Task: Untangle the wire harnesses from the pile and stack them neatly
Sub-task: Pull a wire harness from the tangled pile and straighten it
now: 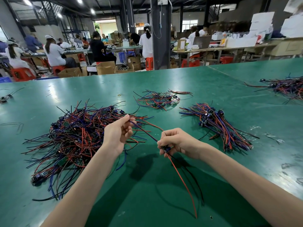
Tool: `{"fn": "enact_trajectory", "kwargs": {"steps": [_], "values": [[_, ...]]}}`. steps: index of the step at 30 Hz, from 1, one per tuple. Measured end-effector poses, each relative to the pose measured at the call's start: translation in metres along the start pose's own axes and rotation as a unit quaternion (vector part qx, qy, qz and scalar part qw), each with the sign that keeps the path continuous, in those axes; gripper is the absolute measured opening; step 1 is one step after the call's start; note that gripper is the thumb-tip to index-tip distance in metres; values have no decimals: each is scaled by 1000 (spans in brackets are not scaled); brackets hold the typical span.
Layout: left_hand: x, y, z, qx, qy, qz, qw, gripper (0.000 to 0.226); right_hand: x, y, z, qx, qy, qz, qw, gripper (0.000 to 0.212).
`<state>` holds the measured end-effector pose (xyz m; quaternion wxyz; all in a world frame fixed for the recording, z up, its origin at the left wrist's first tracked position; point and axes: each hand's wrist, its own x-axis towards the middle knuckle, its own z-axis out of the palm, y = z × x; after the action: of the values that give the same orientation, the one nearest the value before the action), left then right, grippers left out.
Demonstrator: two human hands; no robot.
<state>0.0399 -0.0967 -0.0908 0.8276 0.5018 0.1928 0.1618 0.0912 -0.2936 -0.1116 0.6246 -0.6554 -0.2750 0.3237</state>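
Wire harness, connector half-hidden in right hand

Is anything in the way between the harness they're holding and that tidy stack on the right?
Nothing visible. Only bare green table lies between the harness in the right hand and the neat stack. The left hand pinches its far end.

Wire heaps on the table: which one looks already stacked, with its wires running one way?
The stack right of the right hand: connectors bunched together, wires roughly parallel. The big pile by the left hand is a tangle.
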Motion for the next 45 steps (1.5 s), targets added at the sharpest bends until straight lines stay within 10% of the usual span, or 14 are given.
{"fn": "enact_trajectory", "kwargs": {"steps": [7,13,19,22,24,28,33,36,45], "values": [[-2,5,-3,-138,-92,-164,973,27,-1,-3,1,-1,-17,1,1000,21],[5,-7,-5,86,26,113,990,20,0,-1,0,-9,4,9,1000,26],[9,-19,-14,443,81,453,769,30,-3,-1,1,-15,-10,28,999,25],[4,-12,-7,197,59,252,946,22,-3,-3,1,-12,-3,24,1000,24],[2,-6,-4,56,35,100,993,19,-2,-5,1,-6,-3,15,1000,25],[1,0,-3,-38,2,-25,999,19,-1,-5,1,-3,-11,9,1000,28],[-4,-12,1,43,39,110,992,16,-2,-1,-1,-1,0,13,1000,20],[-7,-17,7,7,27,56,998,20,0,0,-1,14,30,-8,999,18],[-20,-44,20,161,-165,-1,973,10,3,2,1,78,98,-67,990,12]]}}
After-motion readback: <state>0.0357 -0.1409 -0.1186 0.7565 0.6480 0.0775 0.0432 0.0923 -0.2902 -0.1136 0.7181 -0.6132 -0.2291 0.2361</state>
